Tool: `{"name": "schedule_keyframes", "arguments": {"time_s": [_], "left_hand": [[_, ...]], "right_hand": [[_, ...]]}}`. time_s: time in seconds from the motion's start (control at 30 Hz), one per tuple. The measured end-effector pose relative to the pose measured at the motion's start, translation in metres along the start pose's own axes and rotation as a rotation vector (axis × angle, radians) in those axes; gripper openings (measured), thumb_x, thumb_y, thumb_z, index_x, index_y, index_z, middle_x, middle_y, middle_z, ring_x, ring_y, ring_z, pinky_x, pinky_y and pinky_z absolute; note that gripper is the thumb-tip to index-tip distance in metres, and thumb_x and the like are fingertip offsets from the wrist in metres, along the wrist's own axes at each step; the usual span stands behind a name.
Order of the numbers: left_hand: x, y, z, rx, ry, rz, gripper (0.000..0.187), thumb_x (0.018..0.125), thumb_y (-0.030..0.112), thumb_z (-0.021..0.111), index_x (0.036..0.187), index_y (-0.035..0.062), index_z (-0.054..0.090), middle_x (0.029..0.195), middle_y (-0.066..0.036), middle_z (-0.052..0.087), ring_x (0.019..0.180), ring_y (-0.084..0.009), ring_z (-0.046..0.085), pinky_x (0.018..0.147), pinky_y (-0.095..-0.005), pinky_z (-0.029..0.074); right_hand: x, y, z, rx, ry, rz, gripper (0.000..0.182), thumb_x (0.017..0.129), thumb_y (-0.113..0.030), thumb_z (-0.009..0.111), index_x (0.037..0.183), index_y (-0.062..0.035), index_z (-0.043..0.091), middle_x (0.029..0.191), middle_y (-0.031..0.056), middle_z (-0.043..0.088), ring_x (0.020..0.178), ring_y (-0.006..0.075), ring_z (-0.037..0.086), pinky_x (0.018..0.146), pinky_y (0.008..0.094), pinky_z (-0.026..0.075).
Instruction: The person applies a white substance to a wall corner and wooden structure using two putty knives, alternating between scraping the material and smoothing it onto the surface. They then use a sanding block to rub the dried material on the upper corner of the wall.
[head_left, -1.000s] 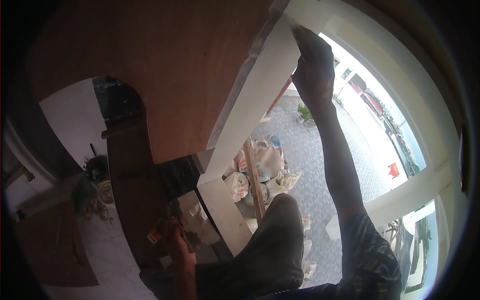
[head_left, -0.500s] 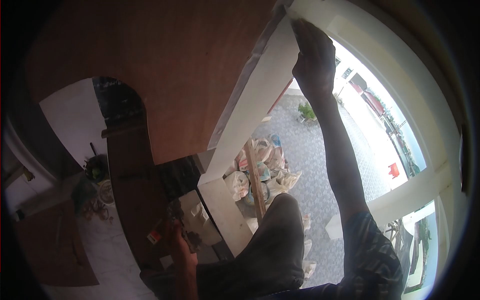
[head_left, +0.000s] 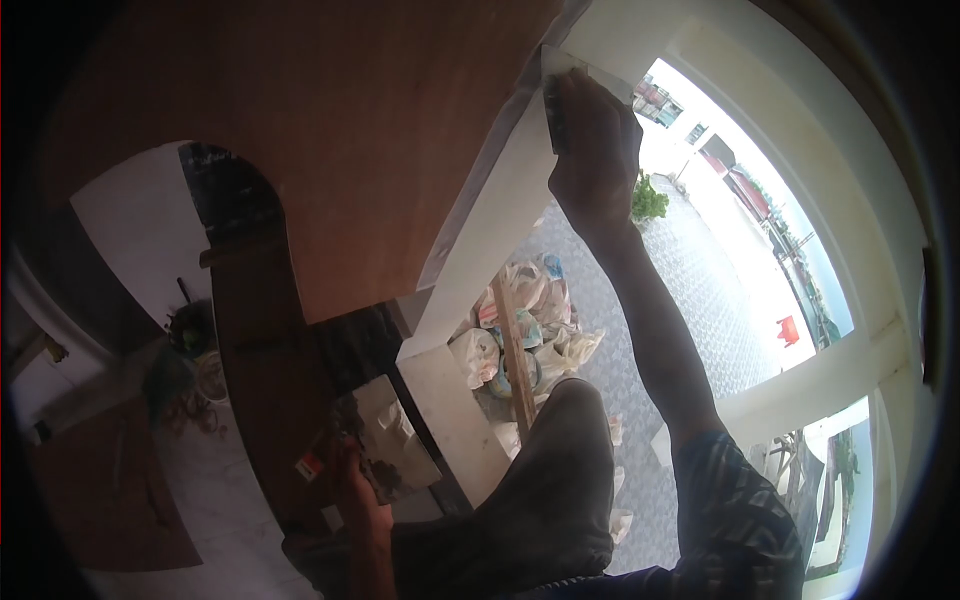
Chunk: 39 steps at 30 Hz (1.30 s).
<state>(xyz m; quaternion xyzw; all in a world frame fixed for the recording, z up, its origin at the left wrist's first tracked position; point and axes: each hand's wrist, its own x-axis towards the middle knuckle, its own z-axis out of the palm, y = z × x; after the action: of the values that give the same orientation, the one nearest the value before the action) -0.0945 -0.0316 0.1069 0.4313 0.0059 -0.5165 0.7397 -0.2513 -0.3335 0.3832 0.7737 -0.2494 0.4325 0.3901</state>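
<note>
My right hand is raised and closed around a putty knife. Its blade is up against the pale strip beside the edge of a brown wooden panel. Low in the view, my left hand grips a flat, pale putty board by its near side. Dark grey smears of putty lie on that board, and the fingers beneath it are partly hidden. A whitish band of filler runs along the panel's slanting edge.
Below, several stuffed plastic bags lie on patterned tiles with a wooden plank across them. My bent knee is near them. A dark curved counter stands left, with a small red-and-white box on it. An open window frame borders the right.
My right hand has moved down and to the left along the panel's edge with the putty knife. The putty board in my left hand now shows more of its face.
</note>
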Motion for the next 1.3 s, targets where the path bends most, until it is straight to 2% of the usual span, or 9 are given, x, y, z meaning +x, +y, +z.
{"name": "schedule_keyframes", "arguments": {"time_s": [0.03,0.17,0.47,0.57,0.67,0.77,1.17,1.3], "left_hand": [[0.001,-0.001,-0.002,-0.001,0.011,-0.005,0.046,0.097,0.025,0.059,0.135,0.0016,0.049,0.126,-0.011,0.058,0.114,-0.0234,0.058,0.096,-0.0369,0.046],[0.001,-0.003,-0.006,0.008,0.013,0.014,0.049,0.097,0.026,0.059,0.137,0.0014,0.047,0.128,-0.012,0.057,0.116,-0.0233,0.057,0.098,-0.0369,0.045],[0.001,-0.002,-0.008,0.033,0.033,-0.011,0.049,0.097,0.029,0.058,0.136,0.0009,0.048,0.129,-0.012,0.055,0.118,-0.0238,0.054,0.100,-0.0377,0.043],[0.003,-0.003,-0.010,0.052,0.057,-0.026,0.051,0.097,0.030,0.058,0.137,0.0008,0.047,0.131,-0.012,0.054,0.119,-0.0238,0.054,0.101,-0.0375,0.042],[0.002,-0.003,-0.009,0.051,0.068,-0.048,0.051,0.097,0.030,0.058,0.138,0.0003,0.047,0.132,-0.012,0.055,0.119,-0.0230,0.053,0.102,-0.0368,0.041],[0.004,-0.004,-0.011,0.052,0.069,-0.044,0.051,0.098,0.029,0.058,0.138,-0.0001,0.047,0.132,-0.012,0.055,0.120,-0.0225,0.053,0.102,-0.0362,0.041],[0.002,0.004,-0.008,0.090,0.082,-0.018,0.043,0.096,0.026,0.059,0.130,-0.0009,0.054,0.124,-0.010,0.061,0.115,-0.0225,0.058,0.099,-0.0374,0.044],[0.001,0.004,-0.006,0.049,0.090,-0.021,0.044,0.096,0.025,0.058,0.132,-0.0002,0.052,0.126,-0.010,0.059,0.116,-0.0228,0.057,0.100,-0.0374,0.044]], "right_hand": [[-0.002,-0.006,-0.001,-0.027,-0.041,0.025,0.043,0.078,0.006,0.070,0.120,-0.0036,0.065,0.123,0.0100,0.062,0.111,0.0265,0.059,0.095,0.0379,0.047],[-0.014,-0.012,0.003,-0.036,0.028,-0.039,0.046,0.075,0.008,0.071,0.119,0.0001,0.065,0.123,0.0134,0.062,0.110,0.0276,0.061,0.094,0.0376,0.047],[-0.036,-0.020,0.011,-0.019,0.029,-0.011,0.053,0.070,0.011,0.071,0.121,0.0006,0.064,0.125,0.0140,0.062,0.114,0.0286,0.059,0.096,0.0381,0.047],[-0.039,-0.029,0.010,0.027,-0.001,0.011,0.053,0.070,0.012,0.070,0.122,0.0014,0.064,0.125,0.0141,0.062,0.114,0.0289,0.059,0.097,0.0386,0.046],[-0.058,-0.025,0.021,0.064,0.073,-0.022,0.054,0.069,0.013,0.069,0.122,0.0027,0.063,0.125,0.0144,0.062,0.114,0.0291,0.059,0.098,0.0391,0.046],[-0.071,-0.023,0.030,0.101,0.071,-0.047,0.055,0.073,0.008,0.059,0.127,-0.0016,0.058,0.131,0.0133,0.055,0.121,0.0326,0.053,0.103,0.0468,0.039],[-0.102,-0.039,0.034,0.085,0.023,-0.031,0.052,0.075,0.006,0.057,0.126,-0.0017,0.060,0.132,0.0136,0.054,0.122,0.0317,0.051,0.103,0.0457,0.040],[-0.112,-0.045,0.037,0.107,0.007,-0.014,0.051,0.074,0.008,0.061,0.125,0.0003,0.061,0.131,0.0134,0.056,0.120,0.0312,0.053,0.102,0.0441,0.041]]}}
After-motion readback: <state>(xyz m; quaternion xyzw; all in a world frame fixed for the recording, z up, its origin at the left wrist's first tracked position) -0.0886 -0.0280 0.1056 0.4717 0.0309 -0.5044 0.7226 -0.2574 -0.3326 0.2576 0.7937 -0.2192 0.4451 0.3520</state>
